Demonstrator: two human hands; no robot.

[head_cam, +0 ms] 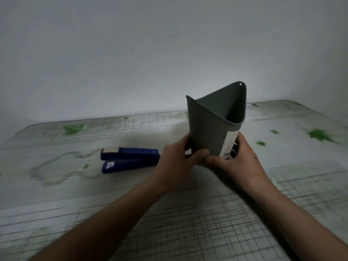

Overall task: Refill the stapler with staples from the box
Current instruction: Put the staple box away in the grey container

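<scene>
Both hands, left (179, 154) and right (238, 157), are wrapped round the grey holder (211, 129). The stapler (130, 160) lies off to the left hand's side, nearer that one, long axis running sideways. No staple box visible.

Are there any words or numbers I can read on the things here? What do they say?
None can be read.
White label on the grey holder, at: print too blurred.
Small sticker on the blue stapler, at: too small.
Pale patch on the stapler's top end: no print visible.
</scene>
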